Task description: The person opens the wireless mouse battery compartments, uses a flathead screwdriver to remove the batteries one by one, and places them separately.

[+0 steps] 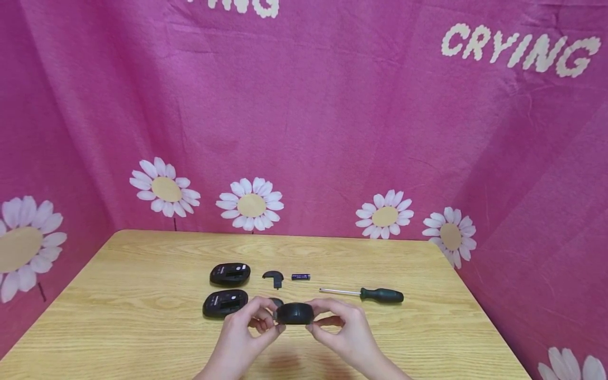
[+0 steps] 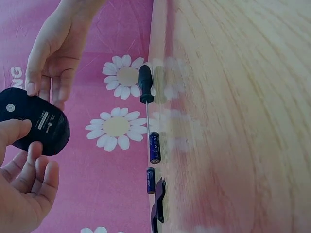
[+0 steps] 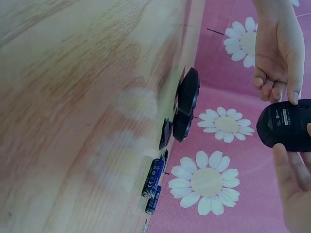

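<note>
A black computer mouse [image 1: 294, 313] is held above the table between both hands. My left hand [image 1: 247, 330] pinches its left end with thumb and fingers, and my right hand [image 1: 345, 328] pinches the right end. The left wrist view shows the labelled underside of the mouse [image 2: 52, 127], with the left thumb [image 2: 17, 130] lying over it. A dark battery cover [image 1: 277, 302] lies partly hidden behind the held mouse. Farther back are another black battery cover [image 1: 274, 276] and a purple battery [image 1: 301, 277]. A second battery [image 3: 153, 178] shows in the wrist views but is hidden in the head view.
Two more black mice, one far [image 1: 230, 274] and one near [image 1: 225, 303], lie upside down at left with uncovered battery slots. A screwdriver [image 1: 382, 295] with a dark green handle lies at right. Behind the wooden table [image 1: 142, 316] hangs a pink flowered cloth [image 1: 304, 132].
</note>
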A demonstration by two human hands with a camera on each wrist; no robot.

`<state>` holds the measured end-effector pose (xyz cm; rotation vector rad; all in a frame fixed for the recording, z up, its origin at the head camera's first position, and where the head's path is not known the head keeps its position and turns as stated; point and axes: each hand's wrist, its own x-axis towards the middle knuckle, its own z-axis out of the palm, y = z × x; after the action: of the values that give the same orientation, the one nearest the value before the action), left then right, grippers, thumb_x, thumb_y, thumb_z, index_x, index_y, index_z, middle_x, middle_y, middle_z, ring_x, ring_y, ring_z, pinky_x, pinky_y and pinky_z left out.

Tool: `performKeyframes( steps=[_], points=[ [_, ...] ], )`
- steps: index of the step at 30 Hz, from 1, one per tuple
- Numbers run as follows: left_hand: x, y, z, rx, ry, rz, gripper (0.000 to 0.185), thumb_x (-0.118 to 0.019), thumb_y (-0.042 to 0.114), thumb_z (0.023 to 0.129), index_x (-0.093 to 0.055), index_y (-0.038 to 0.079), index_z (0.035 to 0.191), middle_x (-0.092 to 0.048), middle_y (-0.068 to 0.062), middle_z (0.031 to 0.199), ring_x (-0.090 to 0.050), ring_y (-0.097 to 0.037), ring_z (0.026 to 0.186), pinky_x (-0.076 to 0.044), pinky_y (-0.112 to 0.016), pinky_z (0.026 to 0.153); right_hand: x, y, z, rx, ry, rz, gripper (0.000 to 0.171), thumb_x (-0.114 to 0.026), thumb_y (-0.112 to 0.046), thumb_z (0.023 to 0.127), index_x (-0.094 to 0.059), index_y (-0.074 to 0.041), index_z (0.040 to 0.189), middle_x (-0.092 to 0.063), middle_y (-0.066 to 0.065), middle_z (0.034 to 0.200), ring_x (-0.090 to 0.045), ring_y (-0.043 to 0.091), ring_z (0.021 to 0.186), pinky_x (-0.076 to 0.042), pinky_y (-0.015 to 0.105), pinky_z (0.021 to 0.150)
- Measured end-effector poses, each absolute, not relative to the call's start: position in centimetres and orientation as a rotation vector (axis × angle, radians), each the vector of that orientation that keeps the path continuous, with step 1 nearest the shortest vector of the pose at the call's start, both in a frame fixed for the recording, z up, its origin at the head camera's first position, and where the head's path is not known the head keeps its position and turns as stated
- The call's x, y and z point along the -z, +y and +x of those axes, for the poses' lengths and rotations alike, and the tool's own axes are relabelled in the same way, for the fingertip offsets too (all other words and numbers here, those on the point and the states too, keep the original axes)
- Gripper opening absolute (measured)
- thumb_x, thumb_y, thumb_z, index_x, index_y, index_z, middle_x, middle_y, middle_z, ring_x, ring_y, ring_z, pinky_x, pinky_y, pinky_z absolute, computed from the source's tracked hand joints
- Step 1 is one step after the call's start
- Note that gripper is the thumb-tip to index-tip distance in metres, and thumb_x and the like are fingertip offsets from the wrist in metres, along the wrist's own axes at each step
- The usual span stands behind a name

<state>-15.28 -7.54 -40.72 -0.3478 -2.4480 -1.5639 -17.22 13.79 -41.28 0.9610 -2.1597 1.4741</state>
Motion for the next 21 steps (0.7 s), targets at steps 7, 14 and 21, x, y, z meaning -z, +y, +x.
performKeyframes(
  steps=[7,14,21],
  points=[
    [40.4,-7.9,-15.3,1.630,-2.474,-0.313,0.029,-0.083,0.015,0.069,-0.063,0.023,0.088,-0.055,0.005,0.076,-0.051,-0.008,0.073,-0.048,-0.020,0.063,40.8,14.0,-17.1,-1.519,-2.299,0.864,0.027,-0.076,-0.006,0.077,-0.069,-0.009,0.103,-0.071,0.004,0.089,-0.064,0.005,0.084,-0.057,0.026,0.061],
    [40.3,-8.1,-15.3,1.845,-2.432,-0.350,0.032,-0.082,0.015,0.071,-0.063,0.017,0.097,-0.063,0.000,0.090,-0.058,-0.012,0.086,-0.052,-0.023,0.069,40.3,14.1,-17.0,-1.714,-2.442,0.736,0.025,-0.075,-0.011,0.079,-0.069,-0.004,0.103,-0.072,0.010,0.089,-0.066,0.007,0.081,-0.057,0.027,0.065],
    [40.2,-8.1,-15.5,2.069,-2.370,-0.313,0.044,-0.079,0.011,0.074,-0.059,0.007,0.113,-0.061,-0.009,0.100,-0.058,-0.018,0.091,-0.053,-0.024,0.071,40.2,14.0,-17.1,-1.923,-2.478,0.713,0.026,-0.070,-0.009,0.083,-0.066,0.003,0.106,-0.070,0.018,0.093,-0.067,0.013,0.075,-0.058,0.030,0.066]
  ],
)
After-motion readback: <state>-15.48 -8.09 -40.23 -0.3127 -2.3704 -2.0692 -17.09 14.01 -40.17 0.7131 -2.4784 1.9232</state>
